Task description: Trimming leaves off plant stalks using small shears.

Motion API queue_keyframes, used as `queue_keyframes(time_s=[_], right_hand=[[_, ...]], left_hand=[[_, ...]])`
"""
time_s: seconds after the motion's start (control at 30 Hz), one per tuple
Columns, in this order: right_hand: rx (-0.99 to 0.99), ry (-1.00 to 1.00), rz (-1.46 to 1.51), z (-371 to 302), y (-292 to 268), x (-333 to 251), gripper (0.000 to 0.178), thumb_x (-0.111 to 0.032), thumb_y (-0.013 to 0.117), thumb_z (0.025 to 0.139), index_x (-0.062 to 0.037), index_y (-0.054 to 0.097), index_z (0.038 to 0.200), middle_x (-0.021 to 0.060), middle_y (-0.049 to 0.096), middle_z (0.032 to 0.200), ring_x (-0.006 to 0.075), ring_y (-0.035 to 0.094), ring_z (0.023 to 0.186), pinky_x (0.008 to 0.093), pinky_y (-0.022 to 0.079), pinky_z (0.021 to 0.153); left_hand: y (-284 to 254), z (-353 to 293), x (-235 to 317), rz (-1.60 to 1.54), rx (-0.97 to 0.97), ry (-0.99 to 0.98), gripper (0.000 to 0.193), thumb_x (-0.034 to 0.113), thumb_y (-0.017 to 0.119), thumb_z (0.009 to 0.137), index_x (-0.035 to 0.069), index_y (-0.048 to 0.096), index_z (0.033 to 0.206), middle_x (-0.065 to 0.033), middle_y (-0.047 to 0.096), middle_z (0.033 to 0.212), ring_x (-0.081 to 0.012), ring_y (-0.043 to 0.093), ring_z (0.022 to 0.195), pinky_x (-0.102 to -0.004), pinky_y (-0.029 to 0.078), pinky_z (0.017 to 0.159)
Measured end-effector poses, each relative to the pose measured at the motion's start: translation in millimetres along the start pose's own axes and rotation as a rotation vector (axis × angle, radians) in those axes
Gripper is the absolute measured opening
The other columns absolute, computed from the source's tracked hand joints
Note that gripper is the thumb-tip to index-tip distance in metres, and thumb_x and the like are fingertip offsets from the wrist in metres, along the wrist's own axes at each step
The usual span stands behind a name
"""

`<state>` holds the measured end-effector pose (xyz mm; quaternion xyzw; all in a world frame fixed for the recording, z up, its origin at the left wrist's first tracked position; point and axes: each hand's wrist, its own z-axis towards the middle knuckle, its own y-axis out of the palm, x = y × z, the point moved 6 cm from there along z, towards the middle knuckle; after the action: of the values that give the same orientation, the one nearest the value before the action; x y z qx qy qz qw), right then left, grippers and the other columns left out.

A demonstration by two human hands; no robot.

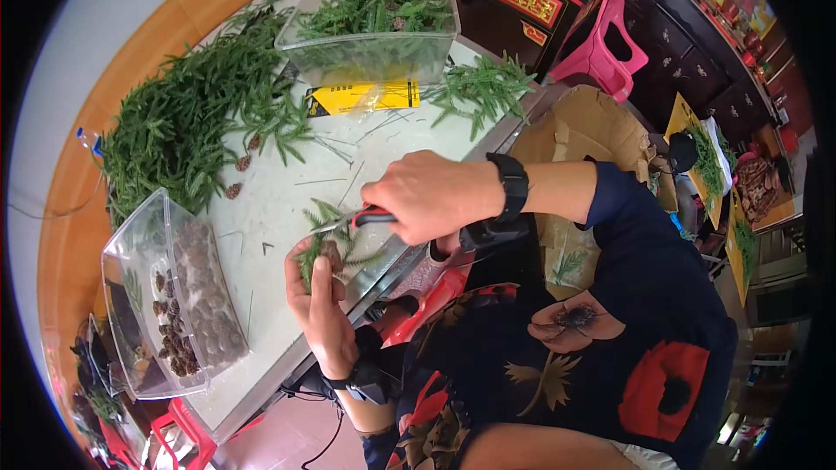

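Observation:
My left hand (pixel 322 309) is closed around a small green artificial pine sprig (pixel 327 211) with a brown pine cone (pixel 331 254) at its base, just over the table's near edge. Gripped in my right hand (pixel 440 196) are pliers (pixel 373 217) with red and black handles. Their metal jaws reach left to the sprig, close above the pine cone. Whether the jaws are closed on a wire is too small to tell. Thin dark wires (pixel 320 181) lie scattered on the white tabletop (pixel 287 274) beyond my hands.
A big heap of green sprigs (pixel 178 117) covers the far left. Behind stands a clear bin (pixel 370 48) of sprigs, by a yellow card package (pixel 364 97). A clear box (pixel 228 313) at left holds pine cones. Right of the table are a cardboard box (pixel 601 135) and a pink stool (pixel 601 57).

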<state>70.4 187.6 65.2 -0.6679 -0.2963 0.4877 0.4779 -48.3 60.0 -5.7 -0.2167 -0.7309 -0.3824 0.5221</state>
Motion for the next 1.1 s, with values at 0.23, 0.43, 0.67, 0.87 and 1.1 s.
queue_keyframes(time_s=[0.23,0.43,0.67,0.87,1.1], right_hand=[[0.108,0.159,0.162,-15.6,-30.0,48.8,0.021,-0.019,0.058,0.080,-0.0039,0.063,0.094,0.0134,0.062,0.071,0.0313,0.060,0.066,0.0410,0.046,0.063],[0.382,0.434,0.613,-12.6,-100.0,133.8,0.023,-0.025,0.060,0.084,-0.0022,0.061,0.090,0.0036,0.056,0.064,0.0107,0.049,0.046,0.0308,0.038,0.041],[0.478,0.628,0.284,4.8,-150.5,218.2,0.028,-0.026,0.062,0.084,-0.0012,0.059,0.095,0.0000,0.051,0.060,0.0057,0.045,0.045,0.0230,0.034,0.039],[0.667,0.241,0.445,-22.2,-96.5,166.9,0.033,-0.032,0.065,0.081,-0.0035,0.060,0.098,0.0025,0.056,0.067,0.0098,0.053,0.056,0.0270,0.042,0.049],[0.419,0.435,-0.118,-31.5,36.3,175.3,0.044,-0.040,0.069,0.077,-0.0038,0.060,0.102,0.0114,0.059,0.091,0.0267,0.059,0.086,0.0355,0.047,0.071]], left_hand=[[-0.7,-1.8,10.6,0.003,0.043,0.254,0.034,0.012,0.060,0.090,0.000,0.049,0.120,-0.0097,0.056,0.112,-0.0076,0.052,0.078,-0.0185,0.039,0.064],[-30.8,3.6,-24.3,0.288,0.095,0.259,0.028,0.016,0.062,0.089,0.000,0.056,0.111,-0.0058,0.060,0.095,-0.0073,0.052,0.073,-0.0197,0.039,0.060],[-45.0,22.8,-37.7,0.697,0.249,0.336,0.020,0.020,0.064,0.088,0.001,0.063,0.095,0.0013,0.055,0.068,-0.0056,0.044,0.060,-0.0204,0.035,0.054],[-41.0,19.6,-35.8,0.754,0.278,0.407,0.018,0.019,0.064,0.088,0.001,0.063,0.092,0.0030,0.051,0.064,-0.0050,0.042,0.058,-0.0206,0.033,0.052],[-28.2,21.4,-40.5,0.840,0.247,0.412,0.013,0.014,0.068,0.083,0.003,0.065,0.090,0.0019,0.052,0.062,-0.0061,0.044,0.055,-0.0217,0.035,0.051]])
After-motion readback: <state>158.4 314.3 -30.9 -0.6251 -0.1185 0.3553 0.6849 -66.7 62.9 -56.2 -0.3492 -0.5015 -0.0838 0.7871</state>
